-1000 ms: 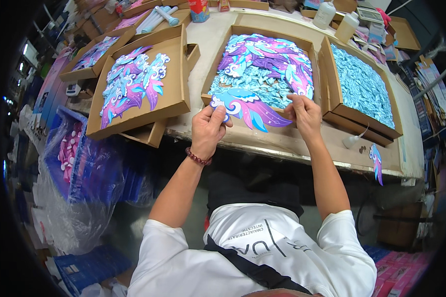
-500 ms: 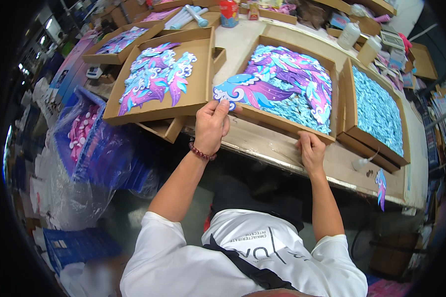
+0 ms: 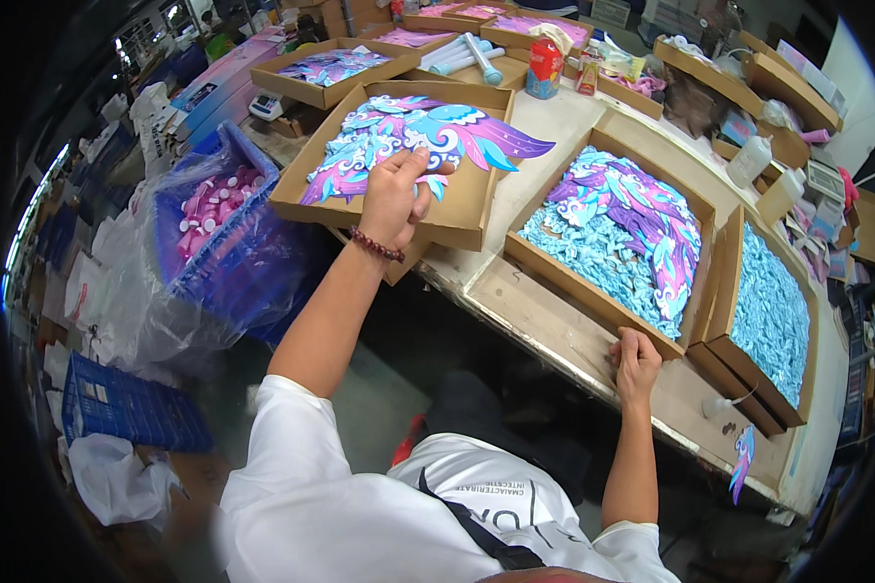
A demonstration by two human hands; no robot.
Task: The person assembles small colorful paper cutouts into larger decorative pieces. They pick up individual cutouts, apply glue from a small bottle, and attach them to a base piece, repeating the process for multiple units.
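My left hand is closed on a flat blue-and-purple wing-shaped cutout with white swirls, pinched at its swirled end. It holds the cutout over the left cardboard tray, where similar cutouts lie overlapped. My right hand is closed, fingers curled, right by the near wall of the middle cardboard tray. Anything inside those fingers is hidden. That tray holds a row of purple-blue cutouts along its far and right sides, and many small shiny light-blue pieces.
Another cardboard tray full of light-blue pieces stands at the right. Before it are a small needle-tipped bottle and a lone small cutout at the table edge. A blue crate with pink pieces stands left. A red container is behind.
My left hand has carried the cutout leftward from the middle tray to over the left tray. My right hand stays by the middle tray's near wall. The view has shifted left.
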